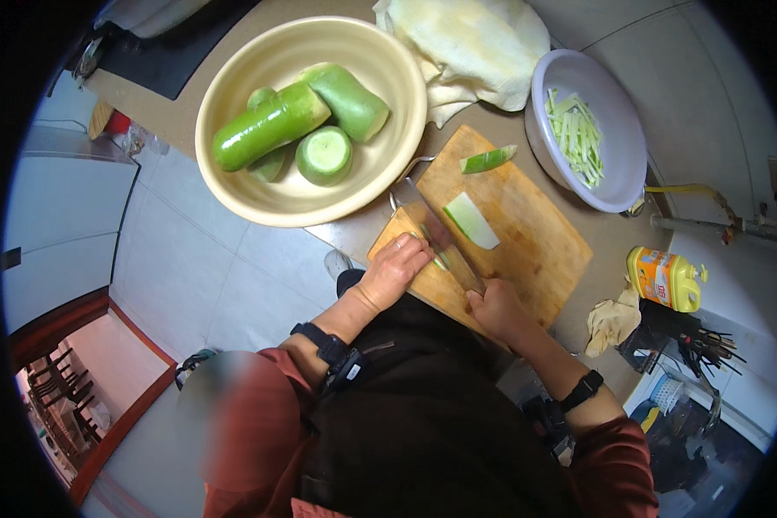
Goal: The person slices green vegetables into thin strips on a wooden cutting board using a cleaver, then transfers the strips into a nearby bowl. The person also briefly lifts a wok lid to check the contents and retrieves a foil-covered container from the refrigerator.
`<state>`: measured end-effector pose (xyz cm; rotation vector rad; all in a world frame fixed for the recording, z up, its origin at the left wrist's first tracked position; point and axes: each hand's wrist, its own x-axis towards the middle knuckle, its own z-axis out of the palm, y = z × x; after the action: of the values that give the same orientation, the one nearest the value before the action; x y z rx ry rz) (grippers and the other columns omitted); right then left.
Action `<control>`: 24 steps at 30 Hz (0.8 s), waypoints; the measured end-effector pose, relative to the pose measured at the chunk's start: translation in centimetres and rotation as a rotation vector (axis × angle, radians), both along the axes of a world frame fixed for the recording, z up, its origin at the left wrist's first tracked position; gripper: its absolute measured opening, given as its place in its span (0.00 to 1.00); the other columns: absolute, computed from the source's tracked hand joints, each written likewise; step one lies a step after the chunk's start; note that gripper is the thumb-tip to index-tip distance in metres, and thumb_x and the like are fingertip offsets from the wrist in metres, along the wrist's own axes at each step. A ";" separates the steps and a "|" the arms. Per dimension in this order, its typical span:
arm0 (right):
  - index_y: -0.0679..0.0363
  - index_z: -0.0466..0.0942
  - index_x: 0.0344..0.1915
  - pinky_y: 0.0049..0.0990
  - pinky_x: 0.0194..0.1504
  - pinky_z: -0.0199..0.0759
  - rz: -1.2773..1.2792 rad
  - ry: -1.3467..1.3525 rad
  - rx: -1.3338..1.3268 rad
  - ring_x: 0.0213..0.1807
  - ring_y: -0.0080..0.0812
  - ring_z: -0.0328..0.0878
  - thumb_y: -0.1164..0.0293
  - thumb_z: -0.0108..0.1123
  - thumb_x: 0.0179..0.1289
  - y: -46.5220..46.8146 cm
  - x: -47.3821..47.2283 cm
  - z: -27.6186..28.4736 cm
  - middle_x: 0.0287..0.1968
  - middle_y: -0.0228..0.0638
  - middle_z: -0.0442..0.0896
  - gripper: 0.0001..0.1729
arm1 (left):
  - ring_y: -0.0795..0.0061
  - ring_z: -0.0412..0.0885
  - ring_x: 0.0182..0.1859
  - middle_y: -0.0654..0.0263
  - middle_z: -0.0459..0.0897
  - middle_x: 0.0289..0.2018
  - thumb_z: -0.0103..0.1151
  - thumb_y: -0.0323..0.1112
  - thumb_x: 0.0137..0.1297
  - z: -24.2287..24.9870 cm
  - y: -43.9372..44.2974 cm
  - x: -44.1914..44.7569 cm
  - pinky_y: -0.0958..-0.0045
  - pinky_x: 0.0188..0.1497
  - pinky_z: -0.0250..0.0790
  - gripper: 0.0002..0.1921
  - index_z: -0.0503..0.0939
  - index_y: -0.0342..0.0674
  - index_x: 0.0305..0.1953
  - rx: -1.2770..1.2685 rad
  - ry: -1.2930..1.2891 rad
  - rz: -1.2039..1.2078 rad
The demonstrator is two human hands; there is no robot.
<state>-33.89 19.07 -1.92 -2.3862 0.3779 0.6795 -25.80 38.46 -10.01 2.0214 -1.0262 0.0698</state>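
Note:
My right hand [497, 308] grips the handle of a broad-bladed kitchen knife [441, 234], its blade lying across a wooden cutting board [531, 259]. Close against the blade, my left hand [398, 264] presses with bent fingers on a green-skinned vegetable piece [439, 262], mostly hidden under the fingers. To the right of the blade lies a flat pale slab with green skin [472, 221]. A green wedge [488, 160] rests near the board's far corner. Large pieces of green radish [272, 126] sit in a cream basin [223, 194]. Cut pale green strips [575, 136] lie in a lilac bowl [627, 162].
A cream cloth [472, 48] covers something between basin and bowl. On the right stand a yellow pump bottle [664, 278], a crumpled cloth [614, 322] and a sink with a tap [712, 405]. A dark mat [168, 55] lies at the upper left.

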 end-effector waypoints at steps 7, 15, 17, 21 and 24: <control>0.66 0.76 0.44 0.42 0.36 0.71 -0.092 -0.275 -0.007 0.32 0.52 0.78 0.71 0.55 0.57 -2.3 -2.3 0.3 0.29 0.54 0.79 0.15 | 0.59 0.72 0.45 0.60 0.74 0.39 0.57 0.25 0.52 1.7 0.2 1.0 0.61 0.50 0.65 0.10 0.75 0.37 0.39 0.175 0.012 -0.028; 0.64 0.69 0.27 0.32 0.23 0.65 -0.102 -0.429 0.137 0.17 0.28 0.68 0.76 0.56 0.59 -5.5 -2.0 6.3 0.16 0.38 0.68 0.07 | 0.69 0.78 0.45 0.61 0.78 0.44 0.39 0.41 0.75 4.1 -1.7 2.0 0.69 0.51 0.71 0.15 0.70 0.37 0.50 -0.700 1.887 0.118; 0.62 0.69 0.27 0.29 0.21 0.64 -0.321 -0.153 0.477 0.15 0.24 0.67 0.75 0.56 0.61 -6.3 -1.6 7.7 0.15 0.33 0.67 0.07 | 0.68 0.77 0.48 0.61 0.78 0.46 0.37 0.49 0.74 5.1 -4.4 2.8 0.67 0.56 0.69 0.21 0.70 0.37 0.51 -0.903 1.981 -0.076; 0.59 0.69 0.29 0.24 0.17 0.61 -0.526 0.169 1.163 0.13 0.18 0.62 0.73 0.56 0.63 -8.3 -0.9 8.9 0.15 0.23 0.64 0.07 | 0.60 0.66 0.64 0.58 0.69 0.62 0.37 0.70 0.61 8.2 -9.4 3.4 0.57 0.67 0.55 0.42 0.65 0.41 0.64 -1.129 2.152 -0.726; 0.60 0.69 0.32 0.24 0.17 0.61 -0.604 0.229 1.331 0.11 0.18 0.60 0.72 0.58 0.62 -9.6 -0.6 8.3 0.14 0.24 0.63 0.07 | 0.60 0.63 0.66 0.58 0.67 0.64 0.38 0.71 0.60 10.4 -11.4 3.6 0.55 0.69 0.51 0.43 0.62 0.41 0.65 -1.122 2.192 -0.725</control>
<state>-34.49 9.45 6.35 -0.8745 0.4887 0.6051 -22.20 27.08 0.39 -0.0789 0.0497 -1.2780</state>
